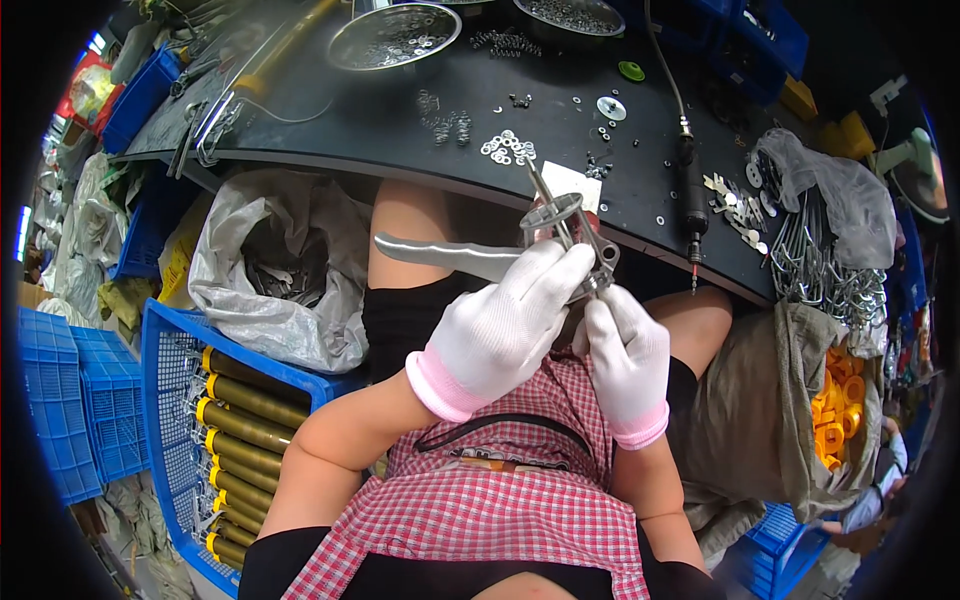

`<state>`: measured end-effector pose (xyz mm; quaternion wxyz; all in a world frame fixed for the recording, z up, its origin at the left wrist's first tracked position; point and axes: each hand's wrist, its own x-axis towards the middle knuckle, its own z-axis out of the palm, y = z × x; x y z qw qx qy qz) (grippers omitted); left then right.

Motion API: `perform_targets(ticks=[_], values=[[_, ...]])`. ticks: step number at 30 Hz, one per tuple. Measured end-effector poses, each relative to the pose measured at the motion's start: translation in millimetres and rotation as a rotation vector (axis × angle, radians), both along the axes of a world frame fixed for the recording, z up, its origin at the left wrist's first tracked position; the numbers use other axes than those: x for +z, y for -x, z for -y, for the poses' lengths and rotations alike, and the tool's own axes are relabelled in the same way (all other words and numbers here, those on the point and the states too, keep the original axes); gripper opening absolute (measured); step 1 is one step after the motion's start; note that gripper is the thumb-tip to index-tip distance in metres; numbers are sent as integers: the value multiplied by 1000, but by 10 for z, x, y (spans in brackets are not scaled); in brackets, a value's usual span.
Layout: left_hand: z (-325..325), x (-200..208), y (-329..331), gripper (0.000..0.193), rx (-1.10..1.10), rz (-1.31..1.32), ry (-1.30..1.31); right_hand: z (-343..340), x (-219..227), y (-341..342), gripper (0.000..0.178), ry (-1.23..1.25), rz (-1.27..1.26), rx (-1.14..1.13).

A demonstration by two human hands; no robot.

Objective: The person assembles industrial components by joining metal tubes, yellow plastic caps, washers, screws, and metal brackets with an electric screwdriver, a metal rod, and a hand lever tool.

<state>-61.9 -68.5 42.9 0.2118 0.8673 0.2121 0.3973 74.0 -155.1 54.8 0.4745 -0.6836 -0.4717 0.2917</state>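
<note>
Both of my hands wear white knit gloves with pink cuffs and are held above my lap, in front of the table edge. My left hand (510,330) is wrapped round a grey metal caulking-gun handle (440,252), whose long wavy grip points to the left. A round metal ring (552,212) and a thin rod tilt up from it toward the table. My right hand (625,355) is closed at the lower right of the same part, fingertips pressed together by its pivot. Any small piece between those fingertips is hidden. Just beyond lies a pile of washers (508,148).
On the black table (370,120) are bowls of small metal parts (395,38), springs (450,125) and a power screwdriver (692,190) on a cable. A blue crate of yellow-capped tubes (250,400) stands left; a sack with orange parts (790,400) stands right.
</note>
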Motion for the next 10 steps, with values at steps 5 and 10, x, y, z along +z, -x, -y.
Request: perform_targets(ticks=[5, 10], values=[[-264, 562, -39, 58, 42, -3, -244, -371, 453, -172, 22, -308, -70, 108], [-1351, 1533, 1249, 38, 800, 123, -1019, -705, 1056, -375, 27, -518, -84, 36]])
